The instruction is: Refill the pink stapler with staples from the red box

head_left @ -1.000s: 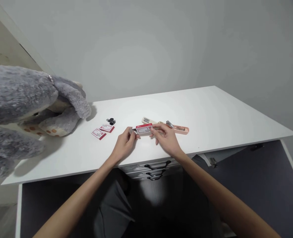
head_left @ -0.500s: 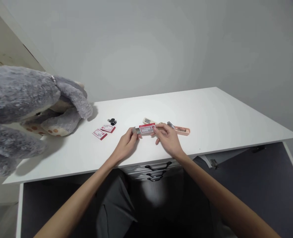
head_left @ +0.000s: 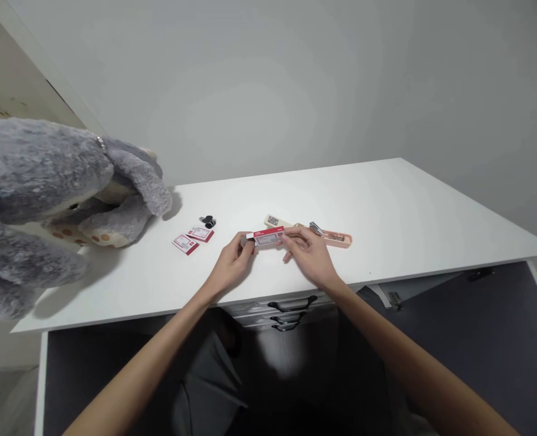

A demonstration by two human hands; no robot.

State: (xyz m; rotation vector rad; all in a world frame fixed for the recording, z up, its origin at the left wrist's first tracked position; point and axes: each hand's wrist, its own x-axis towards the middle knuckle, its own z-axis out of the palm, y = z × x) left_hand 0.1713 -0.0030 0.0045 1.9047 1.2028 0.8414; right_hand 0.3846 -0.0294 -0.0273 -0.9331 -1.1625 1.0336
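Both hands hold a small red-and-white staple box (head_left: 269, 237) level, just above the desk. My left hand (head_left: 232, 260) closes its thumb and fingers at the box's left end, where a white end part shows. My right hand (head_left: 311, 254) pinches the right end between thumb and fingers. Behind the right hand lies an opened stapler, with a cream arm (head_left: 275, 221) and a peach-coloured base (head_left: 338, 239); its middle is partly hidden by the hand and box.
Two more red-and-white boxes (head_left: 185, 244) (head_left: 201, 234) lie left of my hands. A small black object with a metal end (head_left: 208, 221) is just behind them. A big grey plush toy (head_left: 45, 163) sits on the white desk (head_left: 132, 290) at the left. Drawers with black handles (head_left: 292, 305) are below.
A grey metallic piece that stuck out of the box's left end no longer shows there; a white end part is visible instead. The view has shifted slightly.
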